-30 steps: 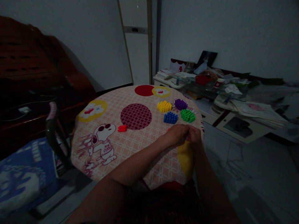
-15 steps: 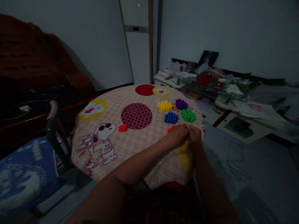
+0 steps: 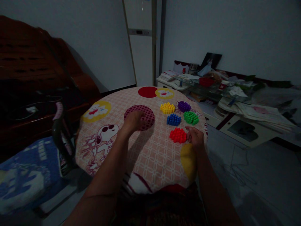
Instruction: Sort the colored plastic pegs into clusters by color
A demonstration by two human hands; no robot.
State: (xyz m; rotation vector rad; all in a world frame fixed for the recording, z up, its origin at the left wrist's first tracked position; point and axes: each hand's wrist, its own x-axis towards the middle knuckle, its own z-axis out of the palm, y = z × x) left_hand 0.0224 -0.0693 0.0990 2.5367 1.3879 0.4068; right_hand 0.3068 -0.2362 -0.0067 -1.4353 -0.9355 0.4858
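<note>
My left hand (image 3: 135, 121) is over the dark dotted circle of the tablecloth, fingers curled downward; what they hold, if anything, is out of sight. No loose red pieces show around that hand. On the right, my right hand (image 3: 195, 137) rests at the edge of a cluster of red knobbed pegs (image 3: 178, 135), one finger stretched out and the others bent. Behind that cluster sit similar groups of blue pegs (image 3: 173, 119), green pegs (image 3: 191, 118), yellow pegs (image 3: 167, 108) and purple pegs (image 3: 184, 106).
The round table has a patterned cloth (image 3: 150, 160). A chair with a blue cover (image 3: 25, 169) is at the left, near a dark wooden bench (image 3: 30, 62). A low cabinet (image 3: 246, 127) piled with papers and bags lines the right wall.
My left hand has left the red cluster and moved left across the table, uncovering the cluster. The loose red pieces at the left are no longer visible. My right hand stays beside the cluster.
</note>
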